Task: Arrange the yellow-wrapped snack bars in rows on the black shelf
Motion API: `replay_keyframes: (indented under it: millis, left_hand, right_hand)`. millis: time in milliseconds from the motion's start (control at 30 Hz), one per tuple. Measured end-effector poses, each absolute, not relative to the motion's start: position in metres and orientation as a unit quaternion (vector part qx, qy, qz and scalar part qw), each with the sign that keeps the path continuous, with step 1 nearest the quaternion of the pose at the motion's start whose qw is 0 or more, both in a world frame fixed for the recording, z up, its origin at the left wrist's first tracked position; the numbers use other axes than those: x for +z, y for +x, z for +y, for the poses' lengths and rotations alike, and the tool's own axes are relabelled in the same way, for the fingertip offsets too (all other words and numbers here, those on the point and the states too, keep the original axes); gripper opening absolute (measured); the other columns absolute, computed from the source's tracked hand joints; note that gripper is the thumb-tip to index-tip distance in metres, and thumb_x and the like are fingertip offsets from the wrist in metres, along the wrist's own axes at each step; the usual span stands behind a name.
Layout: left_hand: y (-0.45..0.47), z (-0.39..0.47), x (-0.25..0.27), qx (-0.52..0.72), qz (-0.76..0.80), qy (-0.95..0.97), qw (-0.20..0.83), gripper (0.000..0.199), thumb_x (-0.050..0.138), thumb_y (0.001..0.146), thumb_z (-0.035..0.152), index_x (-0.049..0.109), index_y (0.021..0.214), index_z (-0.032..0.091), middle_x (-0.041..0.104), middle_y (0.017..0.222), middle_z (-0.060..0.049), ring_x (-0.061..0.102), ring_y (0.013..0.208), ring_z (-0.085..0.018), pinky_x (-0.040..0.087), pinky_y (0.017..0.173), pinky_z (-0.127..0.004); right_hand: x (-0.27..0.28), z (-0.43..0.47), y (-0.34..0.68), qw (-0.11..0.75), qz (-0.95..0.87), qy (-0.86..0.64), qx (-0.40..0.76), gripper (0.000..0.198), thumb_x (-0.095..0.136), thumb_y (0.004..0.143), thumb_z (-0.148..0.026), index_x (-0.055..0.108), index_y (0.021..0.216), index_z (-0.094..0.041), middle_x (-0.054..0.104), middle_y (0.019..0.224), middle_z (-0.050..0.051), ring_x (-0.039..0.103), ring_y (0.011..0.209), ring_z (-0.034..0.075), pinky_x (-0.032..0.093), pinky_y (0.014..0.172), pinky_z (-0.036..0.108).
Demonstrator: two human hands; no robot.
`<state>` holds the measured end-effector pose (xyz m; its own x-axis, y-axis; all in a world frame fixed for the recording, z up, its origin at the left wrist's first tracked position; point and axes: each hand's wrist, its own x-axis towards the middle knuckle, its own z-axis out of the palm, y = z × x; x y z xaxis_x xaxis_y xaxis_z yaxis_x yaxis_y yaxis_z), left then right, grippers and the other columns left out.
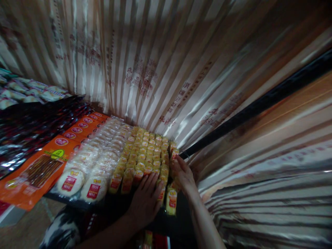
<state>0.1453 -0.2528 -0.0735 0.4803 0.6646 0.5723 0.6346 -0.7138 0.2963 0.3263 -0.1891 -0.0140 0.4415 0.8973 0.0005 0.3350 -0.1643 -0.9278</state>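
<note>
Rows of small yellow-wrapped snack packets (141, 157) with red labels stand close together on a dark surface. My left hand (145, 200) lies over the front packets, its fingers stretched forward and touching their tops. At the right end of the rows is my right hand (185, 176), fingers extended against the side of the packets there; its thumb side is partly hidden. A single yellow packet (171, 200) stands at the front right, between my two hands and a little apart from the rows.
Left of the yellow rows are clear-wrapped round white cakes (93, 187), orange snack bags (49, 166) and dark glossy packs (33, 128). A pleated printed curtain (145, 76) hangs behind. A black pole (246, 116) slants up to the right.
</note>
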Motion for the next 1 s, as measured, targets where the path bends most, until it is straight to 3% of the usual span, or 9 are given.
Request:
replay_keyframes:
  millis: [200,400,533,633,767,900,1000]
  left_hand:
    - [0.146,-0.253,-0.074,0.332,0.376,0.865,0.024,0.048,0.044,0.087,0.025,0.038,0.133,0.015,0.03,0.146,-0.013,0.021,0.137,-0.026,0.029,0.109,-0.044]
    - [0.149,-0.254,-0.076,0.344,0.378,0.86,0.005,0.047,0.047,0.085,0.02,0.041,0.131,0.014,0.037,0.141,-0.015,0.023,0.136,-0.026,0.033,0.107,-0.044]
    - [0.148,-0.254,-0.077,0.355,0.362,0.862,-0.005,0.044,0.05,0.086,0.028,0.044,0.128,0.018,0.036,0.142,-0.014,0.026,0.135,-0.027,0.036,0.105,-0.044]
    - [0.146,-0.257,-0.075,0.353,0.333,0.874,-0.02,0.043,0.051,0.086,0.033,0.046,0.126,0.02,0.04,0.14,-0.013,0.029,0.134,-0.026,0.037,0.104,-0.043]
    - [0.143,-0.263,-0.069,0.334,0.292,0.895,-0.034,0.036,0.046,0.088,0.027,0.049,0.124,0.021,0.045,0.137,-0.008,0.03,0.134,-0.024,0.035,0.106,-0.042]
    - [0.141,-0.27,-0.063,0.302,0.28,0.911,-0.014,0.036,0.043,0.089,0.026,0.048,0.125,0.02,0.04,0.141,-0.007,0.026,0.136,-0.024,0.032,0.107,-0.043]
    - [0.142,-0.275,-0.058,0.278,0.286,0.917,0.011,0.037,0.041,0.089,0.025,0.047,0.126,0.02,0.038,0.143,-0.007,0.026,0.136,-0.023,0.03,0.109,-0.044]
  right_hand:
    - [0.001,-0.22,0.315,0.466,-0.467,-0.705,0.261,0.051,0.053,0.076,-0.055,0.061,0.112,-0.02,0.065,0.114,0.008,0.057,0.109,0.025,0.041,0.097,0.043]
    - [-0.018,-0.268,0.319,0.442,-0.531,-0.715,0.109,0.042,0.046,0.082,-0.05,0.061,0.107,-0.019,0.063,0.113,0.01,0.054,0.108,0.025,0.039,0.099,0.044]
    - [-0.017,-0.282,0.321,0.398,-0.582,-0.708,0.041,0.041,0.044,0.084,-0.047,0.064,0.104,-0.018,0.064,0.108,0.012,0.053,0.108,0.027,0.037,0.099,0.047]
    - [-0.009,-0.273,0.319,0.399,-0.583,-0.701,0.095,0.044,0.041,0.085,-0.049,0.063,0.109,-0.019,0.064,0.112,0.01,0.054,0.109,0.026,0.038,0.099,0.045]
    - [0.008,-0.24,0.313,0.4,-0.542,-0.708,0.213,0.053,0.036,0.084,-0.056,0.058,0.119,-0.023,0.061,0.12,0.008,0.054,0.114,0.024,0.036,0.102,0.041]
    - [0.019,-0.205,0.313,0.336,-0.513,-0.745,0.263,0.067,0.03,0.083,-0.064,0.054,0.124,-0.017,0.055,0.128,0.011,0.046,0.123,0.026,0.031,0.104,0.04]
    - [0.019,-0.189,0.316,0.253,-0.553,-0.747,0.269,0.068,0.019,0.088,-0.058,0.053,0.124,-0.011,0.053,0.129,0.016,0.045,0.124,0.023,0.03,0.104,0.036]
